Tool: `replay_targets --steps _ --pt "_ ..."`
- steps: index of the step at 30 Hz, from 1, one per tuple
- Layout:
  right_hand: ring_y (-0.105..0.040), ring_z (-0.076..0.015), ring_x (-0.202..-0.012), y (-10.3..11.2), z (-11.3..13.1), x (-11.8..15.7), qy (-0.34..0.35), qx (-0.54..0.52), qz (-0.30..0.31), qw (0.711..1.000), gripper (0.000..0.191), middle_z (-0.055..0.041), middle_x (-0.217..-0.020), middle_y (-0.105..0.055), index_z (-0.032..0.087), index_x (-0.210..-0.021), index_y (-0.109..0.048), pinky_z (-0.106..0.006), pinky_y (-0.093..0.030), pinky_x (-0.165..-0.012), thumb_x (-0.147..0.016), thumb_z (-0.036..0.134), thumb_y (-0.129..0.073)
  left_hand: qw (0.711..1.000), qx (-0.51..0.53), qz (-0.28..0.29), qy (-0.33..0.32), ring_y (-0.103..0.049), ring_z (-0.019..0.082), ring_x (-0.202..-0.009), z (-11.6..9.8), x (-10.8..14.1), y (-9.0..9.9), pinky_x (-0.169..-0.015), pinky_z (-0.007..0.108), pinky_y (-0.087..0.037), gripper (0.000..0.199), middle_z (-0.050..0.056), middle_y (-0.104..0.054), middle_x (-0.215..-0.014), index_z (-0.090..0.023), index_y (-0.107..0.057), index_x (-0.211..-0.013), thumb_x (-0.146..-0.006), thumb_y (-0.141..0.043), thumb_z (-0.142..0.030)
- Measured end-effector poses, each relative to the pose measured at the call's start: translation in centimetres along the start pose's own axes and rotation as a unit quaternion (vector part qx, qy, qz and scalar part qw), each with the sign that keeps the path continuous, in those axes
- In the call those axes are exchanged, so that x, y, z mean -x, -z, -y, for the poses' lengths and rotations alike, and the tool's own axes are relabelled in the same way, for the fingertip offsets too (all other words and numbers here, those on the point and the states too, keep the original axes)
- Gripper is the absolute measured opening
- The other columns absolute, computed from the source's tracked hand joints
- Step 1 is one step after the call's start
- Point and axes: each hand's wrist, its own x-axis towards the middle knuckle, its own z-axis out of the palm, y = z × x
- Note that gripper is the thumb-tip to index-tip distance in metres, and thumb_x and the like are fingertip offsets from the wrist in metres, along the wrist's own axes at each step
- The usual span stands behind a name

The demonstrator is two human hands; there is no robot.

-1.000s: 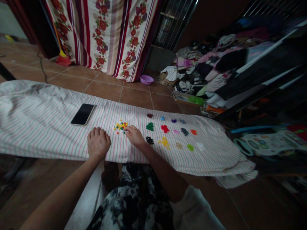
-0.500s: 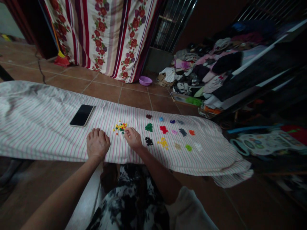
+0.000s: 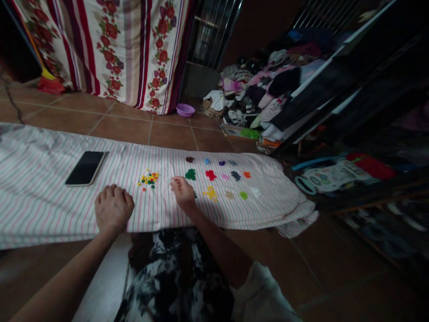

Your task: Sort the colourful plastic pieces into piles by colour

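Note:
On the striped cloth (image 3: 60,205), my left hand (image 3: 114,208) lies palm down with its fingers resting on the fabric, below and right of a dark-screened phone (image 3: 86,168). My right hand (image 3: 182,192) is closed in a pinch; whatever its fingertips hold is too small to make out. It sits between a mixed pile of small coloured pieces (image 3: 149,179) and the sorted heaps. Near it are a green heap (image 3: 190,174), a yellow heap (image 3: 210,193) and a red heap (image 3: 210,175). A black heap is mostly hidden behind the right hand.
More small heaps stand to the right, among them orange (image 3: 247,175), dark grey (image 3: 236,175), lime green (image 3: 243,195) and white (image 3: 255,192). Beyond the cloth are a purple basin (image 3: 185,110), a flowered curtain (image 3: 127,53) and piled clothes (image 3: 261,85).
My right hand has moved right, away from the mixed pile and toward the sorted heaps, covering most of the black one. The view has swung right; my left hand stays resting on the cloth.

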Motion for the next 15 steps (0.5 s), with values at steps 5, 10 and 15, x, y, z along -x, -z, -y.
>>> replay_targets --steps 5,10,15 --pt "-0.064 -0.0151 -0.074 6.1 -2.0 1.3 -0.041 -0.016 -0.112 0.993 0.024 -0.0039 -0.085 -0.067 0.021 -0.097 -0.059 -0.028 -0.052 -0.070 -0.087 0.039 -0.047 1.000 -0.002 0.009 0.004 -0.054 0.030 -0.104 -0.2 0.0 0.5 -0.087 0.044 -0.039 0.032 0.019 -0.060 -0.110 -0.012 -0.059 -0.093 -0.085 -0.034 -0.030" --pt "-0.061 -0.0172 -0.075 15.1 -6.0 2.9 -0.093 0.046 -0.240 0.965 0.030 -0.0071 -0.086 -0.067 0.017 -0.096 -0.062 -0.031 -0.051 -0.071 -0.080 0.040 -0.050 1.000 0.005 0.005 -0.006 -0.055 0.032 -0.101 -0.3 0.0 0.8 -0.083 0.047 -0.041 0.029 0.020 -0.061 -0.107 -0.013 -0.058 -0.092 -0.084 -0.035 -0.028" --pt "-0.061 -0.0206 -0.081 23.8 -10.7 4.8 -0.137 0.124 -0.311 0.932 0.038 -0.0101 -0.089 -0.068 0.014 -0.095 -0.066 -0.037 -0.050 -0.080 -0.075 0.043 -0.051 1.000 -0.021 0.012 -0.008 -0.055 0.031 -0.093 -0.7 0.0 1.2 -0.080 0.047 -0.042 0.030 0.018 -0.060 -0.099 -0.013 -0.056 -0.089 -0.085 -0.032 -0.029"
